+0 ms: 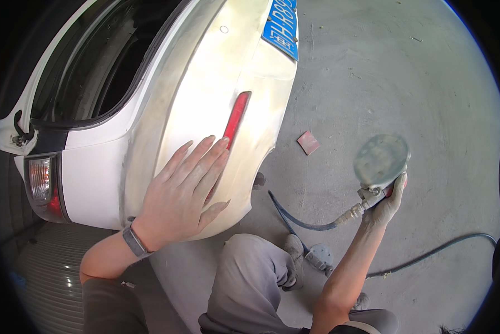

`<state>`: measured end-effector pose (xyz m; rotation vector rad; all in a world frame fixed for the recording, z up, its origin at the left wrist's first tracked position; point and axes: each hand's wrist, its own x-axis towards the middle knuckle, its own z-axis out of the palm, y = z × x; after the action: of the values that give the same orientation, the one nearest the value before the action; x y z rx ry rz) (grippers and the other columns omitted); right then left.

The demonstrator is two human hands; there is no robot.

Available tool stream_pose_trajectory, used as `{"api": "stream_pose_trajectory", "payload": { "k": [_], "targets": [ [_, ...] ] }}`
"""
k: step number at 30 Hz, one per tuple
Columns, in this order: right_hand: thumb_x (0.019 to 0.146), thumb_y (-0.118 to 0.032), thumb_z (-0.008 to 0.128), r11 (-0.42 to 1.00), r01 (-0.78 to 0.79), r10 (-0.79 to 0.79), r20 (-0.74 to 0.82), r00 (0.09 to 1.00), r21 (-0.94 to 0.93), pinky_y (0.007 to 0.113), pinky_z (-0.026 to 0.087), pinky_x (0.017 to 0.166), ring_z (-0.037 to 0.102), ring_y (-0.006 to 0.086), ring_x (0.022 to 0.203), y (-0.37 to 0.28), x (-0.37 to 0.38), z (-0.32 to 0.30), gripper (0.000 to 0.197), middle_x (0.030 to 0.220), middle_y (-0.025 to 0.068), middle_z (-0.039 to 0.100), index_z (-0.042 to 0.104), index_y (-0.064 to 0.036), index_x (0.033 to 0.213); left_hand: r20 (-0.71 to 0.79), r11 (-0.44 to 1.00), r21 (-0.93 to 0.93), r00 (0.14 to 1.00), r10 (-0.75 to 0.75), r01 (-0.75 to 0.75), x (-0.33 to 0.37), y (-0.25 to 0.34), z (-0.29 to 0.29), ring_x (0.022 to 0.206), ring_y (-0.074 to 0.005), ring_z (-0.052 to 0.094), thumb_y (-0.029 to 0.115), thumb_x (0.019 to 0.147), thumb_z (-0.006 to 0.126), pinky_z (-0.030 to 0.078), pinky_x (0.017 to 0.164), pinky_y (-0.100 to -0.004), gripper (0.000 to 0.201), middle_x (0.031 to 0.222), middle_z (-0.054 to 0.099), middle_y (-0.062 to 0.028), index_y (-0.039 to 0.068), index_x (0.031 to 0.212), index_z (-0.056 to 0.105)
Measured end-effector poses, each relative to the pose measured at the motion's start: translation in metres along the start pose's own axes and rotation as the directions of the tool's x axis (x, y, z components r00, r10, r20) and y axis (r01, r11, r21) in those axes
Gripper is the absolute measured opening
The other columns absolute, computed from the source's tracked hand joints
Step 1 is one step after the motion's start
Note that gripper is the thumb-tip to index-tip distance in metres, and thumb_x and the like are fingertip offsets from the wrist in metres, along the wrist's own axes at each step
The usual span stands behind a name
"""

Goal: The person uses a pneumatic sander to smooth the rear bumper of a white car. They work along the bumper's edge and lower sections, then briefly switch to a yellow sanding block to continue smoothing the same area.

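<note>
My left hand (178, 192) lies with its fingers stretched out on the rear bumper (205, 89) of a white car. The bumper's surface is dull and yellowish, with cloudy sanded patches. My fingertips cover part of a long red reflector (238, 113) set in it. Off to the right, clear of the car, my right hand (390, 207) grips an air sander (382, 160) by its body. Its round, dusty pad is turned upward, and a dark hose (310, 226) runs from its metal fitting. Pale dust coats both hands.
A pinkish square pad (309, 143) lies on the grey concrete floor (428, 100). Another round sander (320, 256) rests beside my shoe (294, 253). A second stretch of hose (433, 256) crosses the floor at right. The tail light (44, 186) and blue licence plate (281, 33) are on the car.
</note>
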<state>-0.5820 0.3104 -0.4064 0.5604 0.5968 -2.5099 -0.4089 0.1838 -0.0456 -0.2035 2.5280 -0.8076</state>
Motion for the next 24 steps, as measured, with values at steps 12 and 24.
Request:
{"api": "stream_pose_trajectory", "payload": {
  "k": [12, 24],
  "targets": [
    [0.088, -0.023, 0.088, 0.488, 0.129, 0.103, 0.203, 0.974, -0.863, 0.032, 0.053, 0.089, 0.063, 0.0192, 0.099, -0.056, -0.192, 0.175, 0.057, 0.115, 0.0085, 0.065, 0.060, -0.0020, 0.133, 0.115, 0.589, -0.799, 0.992, -0.049, 0.122, -0.161, 0.009, 0.016, 0.159, -0.0418, 0.034, 0.040, 0.102, 0.066, 0.026, 0.129, -0.0571, 0.081, 0.168, 0.039, -0.0277, -0.010, 0.160, 0.039],
    [0.085, -0.024, 0.076, -0.271, 0.805, 0.548, 0.603, 0.580, -0.528, 0.047, 0.058, 0.069, 0.070, 0.0362, 0.084, 0.036, -0.345, 0.353, 0.046, 0.111, 0.0165, 0.055, 0.061, -0.0177, 0.129, 0.569, -0.945, 0.093, 0.795, -0.207, -0.313, -0.161, 0.003, -0.025, 0.157, -0.0191, 0.035, 0.059, 0.116, 0.033, 0.030, 0.130, -0.0384, 0.080, 0.172, 0.033, -0.0066, 0.006, 0.171, 0.014]
  ]
}}
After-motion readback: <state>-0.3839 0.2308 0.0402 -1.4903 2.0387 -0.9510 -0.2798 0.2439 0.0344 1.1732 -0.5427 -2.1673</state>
